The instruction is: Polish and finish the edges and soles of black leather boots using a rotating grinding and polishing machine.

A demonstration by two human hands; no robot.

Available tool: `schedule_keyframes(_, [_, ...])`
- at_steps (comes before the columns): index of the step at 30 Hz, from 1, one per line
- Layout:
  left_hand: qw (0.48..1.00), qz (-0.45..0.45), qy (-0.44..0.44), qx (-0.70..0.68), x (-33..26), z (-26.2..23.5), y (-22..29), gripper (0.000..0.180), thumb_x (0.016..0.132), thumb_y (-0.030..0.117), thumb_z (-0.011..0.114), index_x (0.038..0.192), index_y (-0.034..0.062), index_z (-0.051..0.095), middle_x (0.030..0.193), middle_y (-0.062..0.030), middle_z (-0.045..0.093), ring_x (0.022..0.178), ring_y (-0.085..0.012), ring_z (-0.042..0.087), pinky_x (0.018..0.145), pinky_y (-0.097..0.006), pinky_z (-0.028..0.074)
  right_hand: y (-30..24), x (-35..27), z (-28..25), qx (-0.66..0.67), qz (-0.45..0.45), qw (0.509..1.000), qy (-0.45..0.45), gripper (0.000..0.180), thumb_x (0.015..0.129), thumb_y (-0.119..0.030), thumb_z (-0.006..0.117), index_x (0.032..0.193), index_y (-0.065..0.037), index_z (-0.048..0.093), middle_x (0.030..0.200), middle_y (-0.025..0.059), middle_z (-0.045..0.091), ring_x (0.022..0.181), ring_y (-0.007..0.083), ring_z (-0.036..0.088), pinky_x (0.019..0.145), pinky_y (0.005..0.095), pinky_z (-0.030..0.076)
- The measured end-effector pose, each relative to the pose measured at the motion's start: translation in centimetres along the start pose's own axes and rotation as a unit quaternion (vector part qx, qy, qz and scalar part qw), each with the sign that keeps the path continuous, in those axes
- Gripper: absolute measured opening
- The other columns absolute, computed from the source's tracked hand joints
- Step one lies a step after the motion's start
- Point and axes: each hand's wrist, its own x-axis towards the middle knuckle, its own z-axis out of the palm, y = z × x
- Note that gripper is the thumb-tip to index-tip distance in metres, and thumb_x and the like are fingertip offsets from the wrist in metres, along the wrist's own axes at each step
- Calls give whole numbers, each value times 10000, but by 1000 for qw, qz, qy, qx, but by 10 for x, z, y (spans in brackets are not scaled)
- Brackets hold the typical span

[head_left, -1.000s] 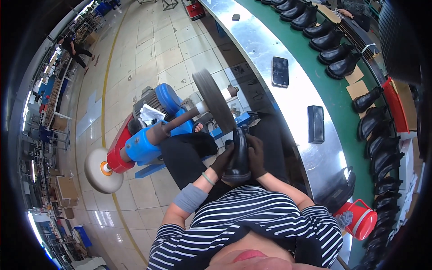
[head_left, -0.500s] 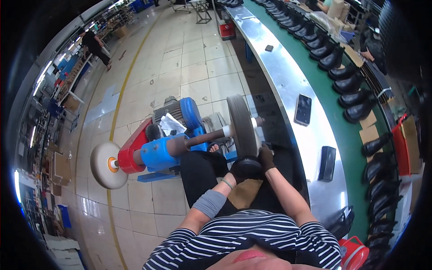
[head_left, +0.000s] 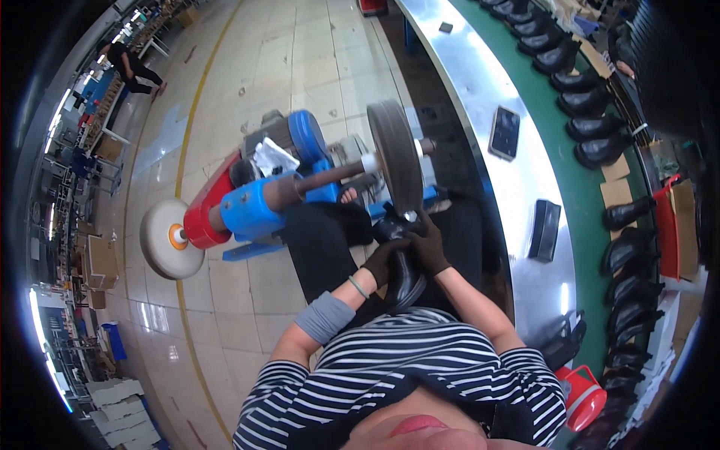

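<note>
A shiny black leather shoe (head_left: 407, 276) lies lengthwise between my hands, its rounded toe toward my body. My left hand (head_left: 381, 262), in a dark brown glove, is closed round the shoe's left side. My right hand (head_left: 430, 244), gloved alike, grips its right side near the opening. The far end of the shoe sits just below a grey-brown buffing wheel (head_left: 395, 157) on a horizontal shaft; whether they touch I cannot tell. A blue and red machine body (head_left: 255, 210) carries that shaft, with a white round wheel (head_left: 166, 238) at its left end.
A metal-topped bench (head_left: 480, 82) runs along my right, bearing a phone (head_left: 505, 133) and a black block (head_left: 544, 230). Beyond it, rows of black shoes (head_left: 585, 127) line a green surface (head_left: 566, 176). A red bucket (head_left: 583, 397) stands at lower right. Another person (head_left: 129, 69) is far left.
The shoe has come down from the wheel's lower edge toward my body and now shows lengthwise. Both hands have shifted along it. My view has also moved slightly.
</note>
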Motion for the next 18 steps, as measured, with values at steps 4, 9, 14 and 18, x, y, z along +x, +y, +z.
schedule_keyframes(4, [994,-51,6,-101,-16,5,-5,262,858,237,581,1019,39,639,978,-103,669,902,-215,639,876,-338,498,9,-6,-28,-108,-76,991,-24,594,791,11,592,1363,-31,436,1072,104,614,934,149,577,835,267,458])
schedule_keyframes(9, [990,-42,-3,-135,-2,18,-3,272,795,238,602,967,34,652,907,-109,680,865,-246,648,882,-367,502,47,41,-112,-295,-250,917,-97,385,925,-265,538,1215,-12,554,1082,114,618,947,204,604,868,327,479])
schedule_keyframes(14, [990,12,16,-140,29,31,15,342,836,280,549,1030,10,631,963,-133,666,896,-258,644,889,-370,492,34,79,-82,304,269,903,-145,514,958,-469,421,1135,-18,591,952,85,658,845,197,637,812,336,505])
schedule_keyframes(18, [987,132,24,-84,52,1,8,387,885,327,492,1090,20,612,1028,-123,653,954,-254,625,900,-357,482,48,104,-62,315,318,883,-139,508,936,-491,456,1185,-65,580,1014,80,661,889,195,638,828,318,497])
